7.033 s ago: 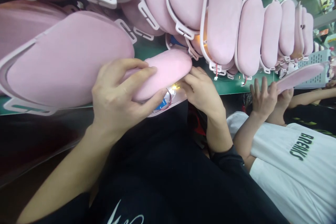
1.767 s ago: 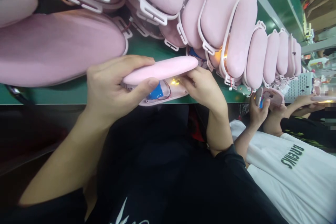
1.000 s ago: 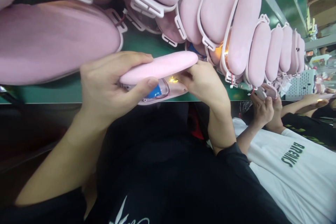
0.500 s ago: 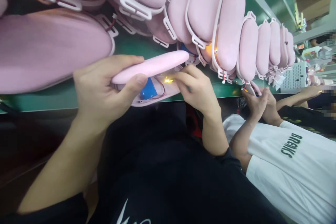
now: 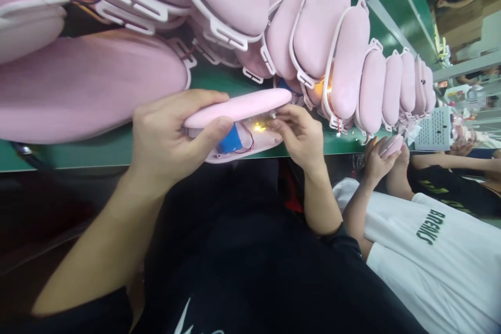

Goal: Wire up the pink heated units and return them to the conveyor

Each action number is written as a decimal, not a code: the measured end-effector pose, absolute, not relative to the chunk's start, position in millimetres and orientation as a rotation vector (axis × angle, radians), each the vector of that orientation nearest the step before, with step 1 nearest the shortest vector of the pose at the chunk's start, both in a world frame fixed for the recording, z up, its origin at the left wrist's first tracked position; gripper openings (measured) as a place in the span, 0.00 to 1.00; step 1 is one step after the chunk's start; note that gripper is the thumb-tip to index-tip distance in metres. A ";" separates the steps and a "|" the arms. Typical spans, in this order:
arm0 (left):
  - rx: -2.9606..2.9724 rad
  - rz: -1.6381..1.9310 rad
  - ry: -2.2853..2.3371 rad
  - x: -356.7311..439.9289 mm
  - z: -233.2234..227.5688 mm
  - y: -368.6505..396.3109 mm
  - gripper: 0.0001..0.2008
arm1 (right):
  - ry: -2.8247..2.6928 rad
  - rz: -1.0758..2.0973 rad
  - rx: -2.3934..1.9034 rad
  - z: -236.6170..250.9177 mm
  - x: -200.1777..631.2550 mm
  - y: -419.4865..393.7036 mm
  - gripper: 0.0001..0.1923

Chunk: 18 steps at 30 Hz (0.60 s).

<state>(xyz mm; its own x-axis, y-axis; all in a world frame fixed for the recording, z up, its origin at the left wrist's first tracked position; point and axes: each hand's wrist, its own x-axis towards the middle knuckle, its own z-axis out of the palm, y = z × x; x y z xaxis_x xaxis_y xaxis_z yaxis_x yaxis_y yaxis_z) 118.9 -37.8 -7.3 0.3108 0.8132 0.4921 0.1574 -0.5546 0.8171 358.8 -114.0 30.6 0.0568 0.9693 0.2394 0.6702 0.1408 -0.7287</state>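
Note:
My left hand (image 5: pixel 172 135) is closed around one end of a pink oval casing (image 5: pixel 242 104), thumb in front and fingers behind. The casing's two halves gape along the side facing me. Inside lie a blue battery pack (image 5: pixel 230 139), thin red and dark wires (image 5: pixel 249 138) and a glowing yellow light (image 5: pixel 259 127). At the casing's other end, my right hand (image 5: pixel 299 133) has thumb and index finger bent into a pinch. A small white connector (image 5: pixel 273 114) shows at those fingertips; the rest of what they hold is hidden.
Many similar pink casings (image 5: pixel 346 62) stand in a row along the green bench (image 5: pixel 117 148). A large pink casing (image 5: pixel 94 83) lies at left. To the right, a co-worker's hands (image 5: pixel 378 164) hold another casing, near a printed white box (image 5: pixel 433 130).
My view has shifted, so the bench and casings sit farther right and lower. My right fingers have drawn back slightly from the light, and the white connector now shows. The left hand keeps its grip.

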 end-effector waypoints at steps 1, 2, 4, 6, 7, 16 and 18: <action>1.916 1.259 0.860 118.8 -7.5 -37.7 0.15 | -1.675 0.550 -1.635 31.6 359.6 -113.4 0.10; 1.914 1.253 0.866 118.7 -7.5 -37.7 0.15 | -1.666 0.573 -1.651 32.7 360.3 -112.6 0.11; 1.906 1.254 0.877 118.5 -6.8 -37.8 0.15 | -1.616 0.592 -1.637 35.3 361.1 -111.3 0.12; 1.901 1.264 0.877 118.2 -5.1 -38.2 0.15 | -1.577 0.554 -1.599 37.8 361.1 -111.1 0.12; 1.904 1.258 0.874 117.9 -3.8 -38.6 0.15 | -1.596 0.514 -1.583 39.0 360.8 -111.4 0.12; 1.937 1.224 0.857 116.9 0.1 -39.1 0.16 | -1.959 0.053 -1.843 46.6 351.1 -111.9 0.10; 1.935 1.275 0.829 117.9 -2.3 -38.4 0.15 | -1.992 0.012 -1.909 46.5 348.5 -109.6 0.10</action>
<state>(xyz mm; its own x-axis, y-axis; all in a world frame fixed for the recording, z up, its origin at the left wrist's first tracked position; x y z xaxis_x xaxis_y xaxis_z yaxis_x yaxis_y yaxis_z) 117.9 -38.4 -2.3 0.3214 0.7967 0.5119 0.1447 -0.5755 0.8049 348.5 -109.6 46.5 -0.0048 0.9647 0.2635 0.9614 0.0769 -0.2640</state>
